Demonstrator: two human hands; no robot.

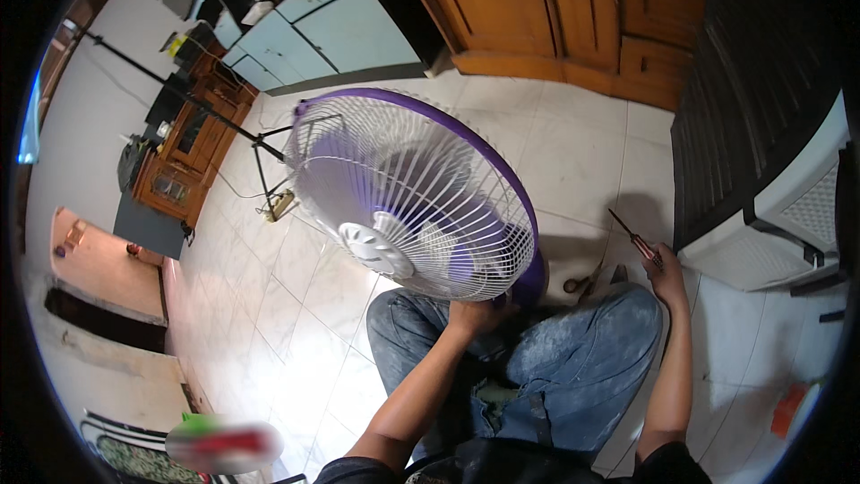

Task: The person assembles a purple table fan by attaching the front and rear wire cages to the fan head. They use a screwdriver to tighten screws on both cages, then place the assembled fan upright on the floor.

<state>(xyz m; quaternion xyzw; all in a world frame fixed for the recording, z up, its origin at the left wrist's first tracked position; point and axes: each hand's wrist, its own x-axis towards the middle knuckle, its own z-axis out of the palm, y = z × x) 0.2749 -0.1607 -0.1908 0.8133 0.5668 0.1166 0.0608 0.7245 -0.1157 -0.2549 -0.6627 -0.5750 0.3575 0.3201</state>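
Note:
A fan (376, 251) with a purple rim, a white wire grille and a white centre cap leans tilted in front of my lap. My left hand (473, 315) grips it from below at the lower edge of the grille, its fingertips hidden behind the fan. Out to the right, beside my knee, my right hand (665, 276) is closed round the handle of a screwdriver (639, 242), whose thin shaft points up and to the left. On the floor between the fan and my right knee lies a pair of scissors (584, 285), partly hidden.
A black pole stand (258, 142) rises behind the fan, with a power strip (279, 206) near it. Wooden cabinets (502, 0) and a pale blue drawer unit (345, 31) line the far side. A dark and white plastic cabinet (761, 242) stands at the right.

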